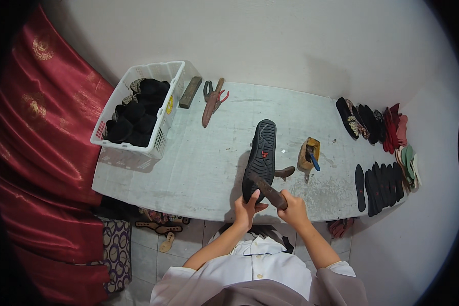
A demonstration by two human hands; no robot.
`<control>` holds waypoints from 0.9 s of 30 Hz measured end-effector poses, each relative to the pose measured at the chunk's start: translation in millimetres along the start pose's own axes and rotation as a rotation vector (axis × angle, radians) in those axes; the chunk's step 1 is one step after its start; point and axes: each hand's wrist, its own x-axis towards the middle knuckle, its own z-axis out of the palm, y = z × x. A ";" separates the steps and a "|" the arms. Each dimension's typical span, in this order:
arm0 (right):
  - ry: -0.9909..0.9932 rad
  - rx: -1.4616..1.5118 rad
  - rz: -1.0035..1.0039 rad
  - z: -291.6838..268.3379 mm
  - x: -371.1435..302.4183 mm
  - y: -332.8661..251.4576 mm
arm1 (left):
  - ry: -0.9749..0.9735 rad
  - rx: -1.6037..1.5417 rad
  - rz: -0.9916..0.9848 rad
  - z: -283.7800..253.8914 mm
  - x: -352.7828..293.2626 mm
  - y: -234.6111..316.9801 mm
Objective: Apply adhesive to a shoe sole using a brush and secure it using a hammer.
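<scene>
A black shoe (263,148) is held sole up above the table, its patterned sole facing me and its toe pointing away. My left hand (246,210) is closed around its heel end, thumb on the sole. My right hand (294,208) grips a rusty brown bar-shaped tool (271,193). The tool's far end lies across the lower part of the sole, and I cannot tell whether it touches. A brown, rounded metal piece (285,172) sticks out to the right from behind the shoe; the rest of it is hidden.
Dark shoes fill a white plastic basket (160,127) at the left. Beyond it lie a block (190,92), red-handled pliers (222,98) and a brown tool (211,107). A yellowish container (303,161) holds a blue-handled brush. Black insoles (373,191) and several shoes (348,117) line the right side.
</scene>
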 end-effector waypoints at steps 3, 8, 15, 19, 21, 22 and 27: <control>-0.114 -0.113 0.031 -4.0 -0.5 2.8 | -0.020 0.001 -0.011 -2.7 0.9 -1.4; -0.118 -0.003 -0.025 -14.5 1.3 3.5 | -0.004 0.055 -0.025 0.1 -2.0 -0.2; -0.252 -0.131 -0.096 -26.7 7.5 2.2 | 0.024 -0.044 0.064 2.5 -1.9 -9.6; -0.297 -0.171 -0.147 -30.1 18.8 6.0 | 0.091 -0.033 0.037 5.8 1.4 -10.3; -0.316 -0.239 -0.152 -34.9 26.0 6.9 | 0.107 -0.012 0.033 8.4 1.4 -9.8; -0.249 -0.167 -0.162 -36.2 28.0 7.4 | 0.135 0.048 -0.009 10.6 -1.8 -6.9; -0.142 -0.130 -0.113 -32.0 46.9 24.6 | 0.094 0.046 0.028 10.4 -0.6 -16.5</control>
